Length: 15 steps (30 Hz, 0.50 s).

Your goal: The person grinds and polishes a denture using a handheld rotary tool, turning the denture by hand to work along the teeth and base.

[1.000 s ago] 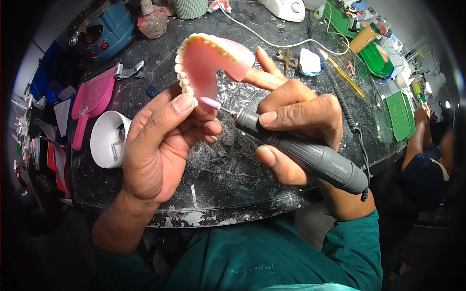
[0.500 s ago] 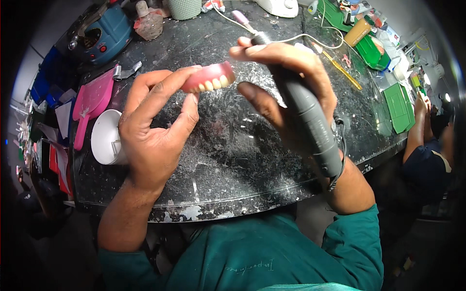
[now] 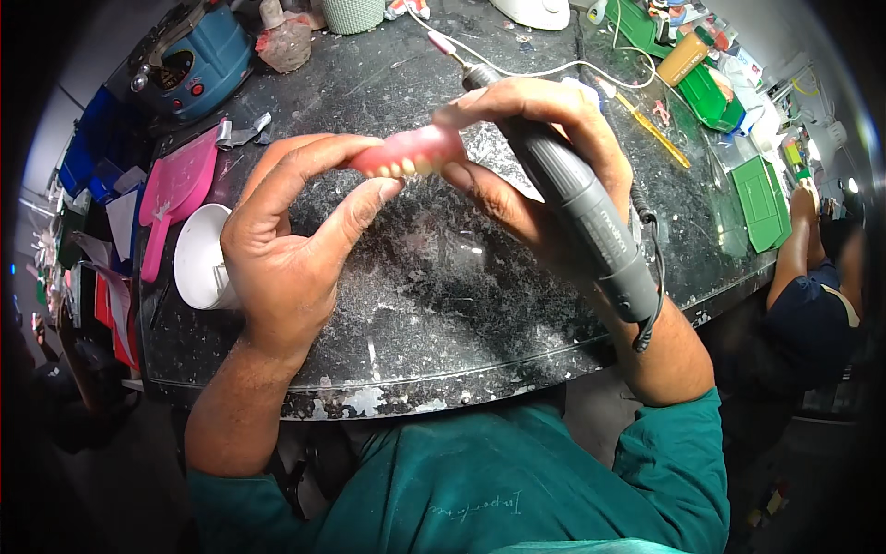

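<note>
A pink denture (image 3: 413, 148) with a row of cream teeth is held above the dark, dust-marked worktable (image 3: 434, 295). My left hand (image 3: 281, 249) pinches its left end between thumb and fingers. At the other end, the thumb and forefinger of my right hand (image 3: 591, 115) close around the denture's edge. A dark grey rotary handpiece (image 3: 586, 208) lies across that same right hand, held in its grip. Its pink-tipped bur (image 3: 441, 42) points up and away from the denture. The palm side of the right hand is mostly hidden behind the handpiece.
Left of my left hand are a white cup (image 3: 196, 263) and a pink dustpan (image 3: 180, 189). A blue machine (image 3: 203, 69) stands far left, beside a plaster piece (image 3: 281, 42). A yellow-handled tool (image 3: 657, 137) and green trays (image 3: 761, 203) lie right. Another person's arm (image 3: 798, 231) shows at far right.
My right hand has come left and its thumb and forefinger now meet the denture. The denture has tilted and shifted slightly right. The handpiece has moved with the right hand.
</note>
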Available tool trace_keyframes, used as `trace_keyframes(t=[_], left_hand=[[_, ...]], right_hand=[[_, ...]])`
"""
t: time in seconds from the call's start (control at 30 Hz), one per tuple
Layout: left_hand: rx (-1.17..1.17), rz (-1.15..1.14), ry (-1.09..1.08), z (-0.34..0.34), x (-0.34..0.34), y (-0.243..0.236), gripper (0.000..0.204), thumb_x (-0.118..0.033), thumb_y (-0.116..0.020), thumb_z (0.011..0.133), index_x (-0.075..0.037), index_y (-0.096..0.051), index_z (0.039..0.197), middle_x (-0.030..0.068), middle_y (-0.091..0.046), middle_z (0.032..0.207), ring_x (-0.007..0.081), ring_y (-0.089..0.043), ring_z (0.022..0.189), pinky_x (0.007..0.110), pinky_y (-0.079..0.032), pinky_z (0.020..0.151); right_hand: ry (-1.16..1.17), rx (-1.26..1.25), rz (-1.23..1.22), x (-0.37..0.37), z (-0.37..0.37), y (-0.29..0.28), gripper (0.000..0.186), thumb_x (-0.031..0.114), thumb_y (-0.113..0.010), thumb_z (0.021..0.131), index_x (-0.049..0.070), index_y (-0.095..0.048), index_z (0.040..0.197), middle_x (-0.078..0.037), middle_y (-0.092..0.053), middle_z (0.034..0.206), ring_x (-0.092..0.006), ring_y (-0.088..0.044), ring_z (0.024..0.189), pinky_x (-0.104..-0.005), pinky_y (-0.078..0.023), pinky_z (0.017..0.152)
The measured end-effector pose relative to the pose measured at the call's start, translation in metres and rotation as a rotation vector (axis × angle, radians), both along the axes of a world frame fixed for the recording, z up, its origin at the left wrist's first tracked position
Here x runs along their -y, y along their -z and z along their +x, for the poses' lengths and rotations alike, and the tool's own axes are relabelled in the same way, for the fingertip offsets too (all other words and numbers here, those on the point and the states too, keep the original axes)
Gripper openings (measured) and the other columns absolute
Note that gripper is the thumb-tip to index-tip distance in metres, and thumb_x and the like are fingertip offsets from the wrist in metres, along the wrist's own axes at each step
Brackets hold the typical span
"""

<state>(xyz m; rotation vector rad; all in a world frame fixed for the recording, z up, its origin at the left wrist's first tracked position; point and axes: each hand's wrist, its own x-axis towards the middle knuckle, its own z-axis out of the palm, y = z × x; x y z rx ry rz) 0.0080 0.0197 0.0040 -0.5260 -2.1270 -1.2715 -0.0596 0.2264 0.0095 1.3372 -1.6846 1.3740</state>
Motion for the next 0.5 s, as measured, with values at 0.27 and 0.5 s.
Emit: trace_keyframes(t=[0.27, 0.5], left_hand=[[0.069, 0.082, -0.008, 0.0, 0.001, 0.007, 0.022, 0.005, -0.075, 0.078, 0.0, -0.061, 0.095, 0.0031, -0.059, 0.093, 0.0106, -0.056, 0.091, 0.025, -0.044, 0.086], [0.14, 0.285, 0.161, 0.005, -0.022, 0.018, 0.019, 0.003, -0.07, 0.082, 0.0, -0.062, 0.098, 0.005, -0.065, 0.094, 0.0112, -0.06, 0.088, 0.026, -0.048, 0.082]], right_hand=[[0.082, 0.194, -0.081, 0.008, 0.006, 0.013, 0.04, -0.001, -0.076, 0.077, 0.003, -0.06, 0.113, -0.009, -0.064, 0.107, -0.0167, -0.065, 0.097, -0.0277, -0.053, 0.085], [-0.036, 0.441, -0.017, 0.018, 0.029, 0.014, 0.046, -0.003, -0.075, 0.079, 0.001, -0.05, 0.118, -0.014, -0.057, 0.114, -0.0263, -0.061, 0.112, -0.0397, -0.054, 0.095]])
